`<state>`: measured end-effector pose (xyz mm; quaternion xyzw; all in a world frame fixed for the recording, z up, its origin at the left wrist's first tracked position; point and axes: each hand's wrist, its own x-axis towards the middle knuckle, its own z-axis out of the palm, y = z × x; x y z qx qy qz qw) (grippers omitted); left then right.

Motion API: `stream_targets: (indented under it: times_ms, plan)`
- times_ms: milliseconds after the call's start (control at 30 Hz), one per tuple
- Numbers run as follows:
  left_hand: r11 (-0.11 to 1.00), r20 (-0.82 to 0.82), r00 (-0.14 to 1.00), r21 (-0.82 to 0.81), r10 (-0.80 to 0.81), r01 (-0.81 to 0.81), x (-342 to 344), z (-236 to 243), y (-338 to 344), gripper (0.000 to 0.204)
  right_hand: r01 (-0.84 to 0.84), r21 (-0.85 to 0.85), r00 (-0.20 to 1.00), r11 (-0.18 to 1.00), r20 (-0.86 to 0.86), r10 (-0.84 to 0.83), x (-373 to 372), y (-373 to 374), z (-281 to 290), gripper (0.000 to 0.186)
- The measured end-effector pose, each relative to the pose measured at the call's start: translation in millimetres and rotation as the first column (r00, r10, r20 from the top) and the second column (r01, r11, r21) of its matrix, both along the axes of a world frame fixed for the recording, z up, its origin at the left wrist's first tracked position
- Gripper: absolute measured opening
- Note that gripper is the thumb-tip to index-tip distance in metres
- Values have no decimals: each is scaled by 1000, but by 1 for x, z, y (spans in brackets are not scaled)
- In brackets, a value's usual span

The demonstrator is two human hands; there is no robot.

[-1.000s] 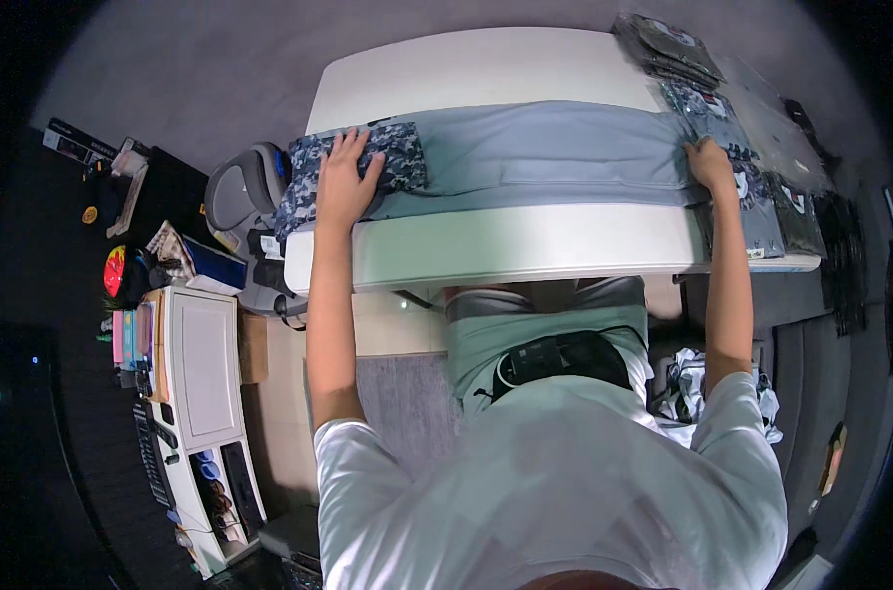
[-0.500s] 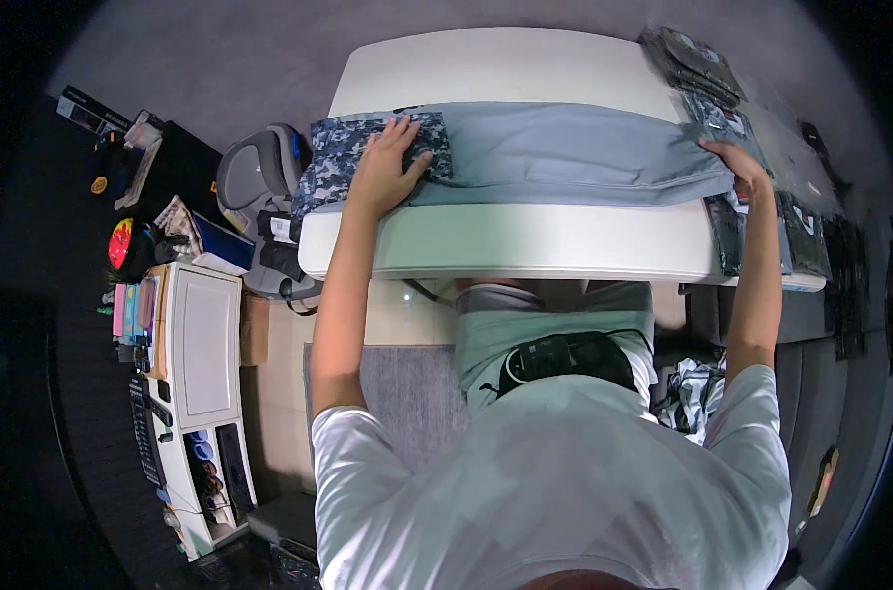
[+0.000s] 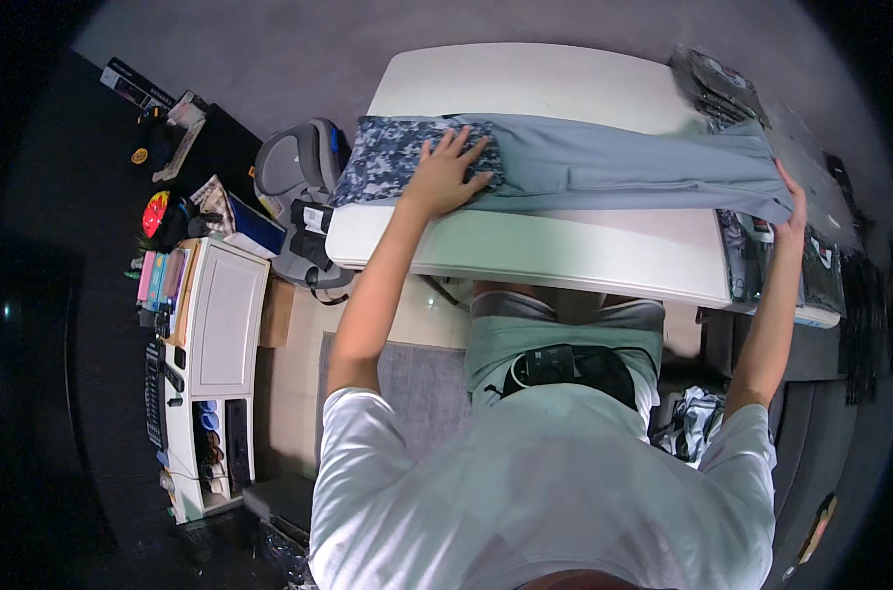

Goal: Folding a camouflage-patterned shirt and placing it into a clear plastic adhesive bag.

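Observation:
A long grey-blue garment (image 3: 623,167) lies folded lengthwise across the table, with a blue camouflage-patterned part (image 3: 392,147) at its left end. My left hand (image 3: 446,179) rests flat on the camouflage cloth, fingers spread and holding nothing. At the opposite end, my right hand (image 3: 792,205) grips the garment's right edge near its near corner, the fingers reaching up along the hem. That end flares slightly wider than the middle. A few shallow creases run along the cloth.
Under the garment is a white table (image 3: 564,241). Plastic-wrapped dark packages (image 3: 719,84) are piled at its right end. Left of the table sit a grey child car seat (image 3: 294,167) and a white cabinet (image 3: 230,324). A grey sofa (image 3: 810,423) stands at the right.
My right hand has shifted from the far side of the garment's right end to its near corner. The cloth there looks straighter and wider. My left hand stays flat; the whole view has shifted.

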<state>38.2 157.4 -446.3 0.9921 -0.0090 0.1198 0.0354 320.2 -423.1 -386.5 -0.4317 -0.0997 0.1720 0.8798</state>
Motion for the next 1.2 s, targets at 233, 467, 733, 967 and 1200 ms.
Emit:
stream_targets:
  times_ms: [233,467,733,967,1200]
  plan:
    - [994,-4,996,-60,-95,94,31,-10,-87,72,512,-136,831,848,328,-449,-6,-46,32,44]
    - [987,-12,995,-127,-96,94,50,1,-128,73,539,-98,801,837,368,-473,-67,-4,119,44]
    - [986,86,993,-149,83,-70,66,-13,-40,60,195,76,898,978,388,-209,-66,-7,110,54]
    - [996,-71,994,-11,87,-88,64,-12,-15,61,-249,240,869,938,483,107,-12,-84,18,68]
    - [998,-99,995,-54,5,-11,61,-2,-15,62,224,-143,868,964,479,-130,-56,-99,-17,80]
